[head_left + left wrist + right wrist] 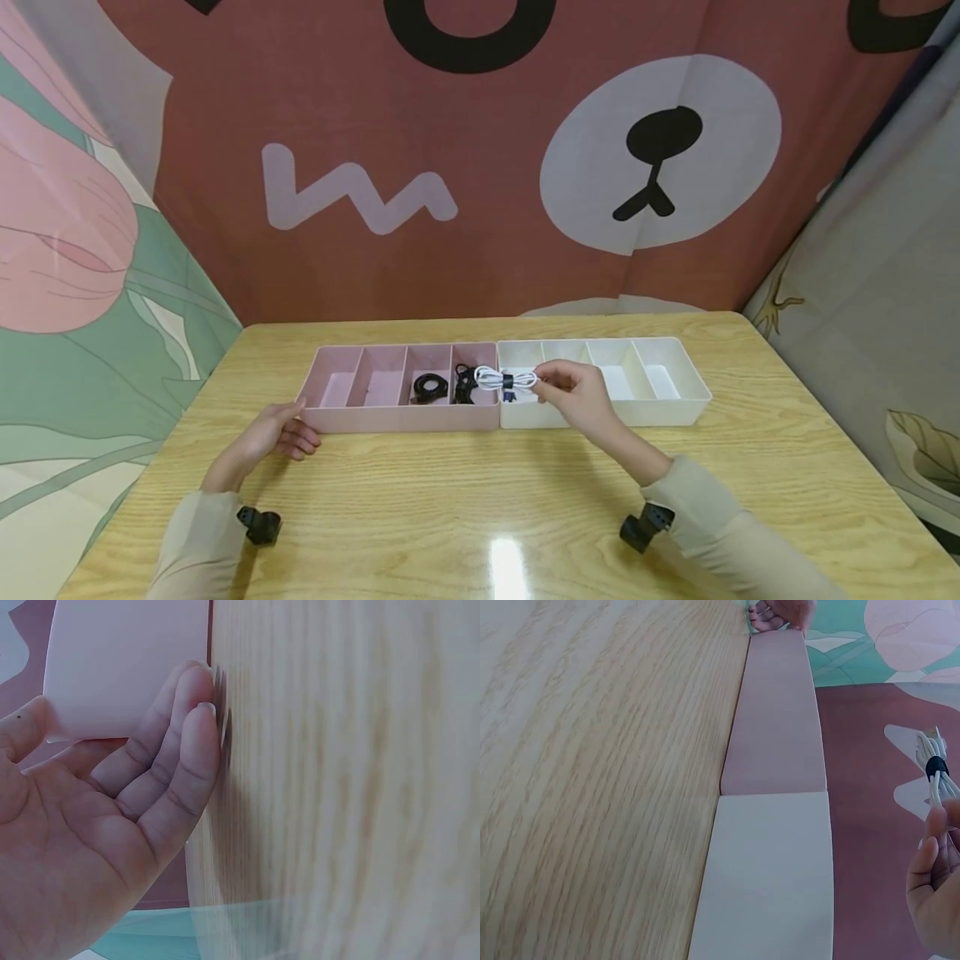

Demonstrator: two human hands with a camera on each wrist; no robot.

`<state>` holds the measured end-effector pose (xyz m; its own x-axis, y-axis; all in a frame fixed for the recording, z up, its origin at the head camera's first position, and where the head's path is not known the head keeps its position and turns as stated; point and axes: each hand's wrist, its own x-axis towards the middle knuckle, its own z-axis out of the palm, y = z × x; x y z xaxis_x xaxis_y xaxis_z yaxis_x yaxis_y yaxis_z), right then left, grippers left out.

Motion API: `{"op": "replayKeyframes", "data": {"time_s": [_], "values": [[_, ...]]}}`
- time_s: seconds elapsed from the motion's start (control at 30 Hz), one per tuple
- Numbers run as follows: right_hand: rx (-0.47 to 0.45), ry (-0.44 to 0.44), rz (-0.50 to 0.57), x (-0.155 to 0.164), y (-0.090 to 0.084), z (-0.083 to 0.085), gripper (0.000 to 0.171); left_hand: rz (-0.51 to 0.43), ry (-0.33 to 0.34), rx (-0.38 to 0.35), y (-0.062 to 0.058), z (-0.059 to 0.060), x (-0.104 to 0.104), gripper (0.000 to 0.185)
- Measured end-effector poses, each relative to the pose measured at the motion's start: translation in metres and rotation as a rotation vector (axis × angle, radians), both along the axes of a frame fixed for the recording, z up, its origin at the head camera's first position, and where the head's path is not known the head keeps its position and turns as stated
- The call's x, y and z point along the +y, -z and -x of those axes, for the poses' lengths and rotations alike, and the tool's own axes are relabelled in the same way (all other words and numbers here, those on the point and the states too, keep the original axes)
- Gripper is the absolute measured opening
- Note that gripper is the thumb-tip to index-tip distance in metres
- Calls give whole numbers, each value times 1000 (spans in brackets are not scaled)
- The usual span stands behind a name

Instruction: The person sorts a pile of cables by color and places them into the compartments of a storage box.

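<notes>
The right hand (581, 398) pinches a coiled white cable (504, 380) between thumb and fingertips, the other fingers curled loosely behind. The cable is wound into a small flat bundle of several loops, bound near its right end by a dark strap; the loops fan out toward 9 o'clock from the hand. It hangs above the seam where the pink tray (330, 417) meets the white tray (675, 410), over the white tray's leftmost compartment and clear of its floor as far as the head view shows. In the right wrist view the cable (934, 766) shows at 3 o'clock, thin white strands gathered under the black band.

The left hand (273, 433) rests on the wooden table (480, 500) at the pink tray's near left corner, fingers together and lightly bent, their tips against the tray wall and the tabletop.

The pink tray holds a black coiled cable (431, 387) in its third compartment and another black cable bundle (465, 383) in its fourth, at 9 o'clock from the white cable.
</notes>
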<state>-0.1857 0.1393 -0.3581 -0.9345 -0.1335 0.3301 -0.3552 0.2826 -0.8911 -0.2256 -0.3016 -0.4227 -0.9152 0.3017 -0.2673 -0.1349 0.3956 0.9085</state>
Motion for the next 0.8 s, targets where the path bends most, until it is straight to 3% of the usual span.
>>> {"op": "replayKeyframes", "data": {"time_s": [0.8], "values": [[9,79,-70,25,-8,-2,8,7,-12,-7,-1,0,1,63]]}}
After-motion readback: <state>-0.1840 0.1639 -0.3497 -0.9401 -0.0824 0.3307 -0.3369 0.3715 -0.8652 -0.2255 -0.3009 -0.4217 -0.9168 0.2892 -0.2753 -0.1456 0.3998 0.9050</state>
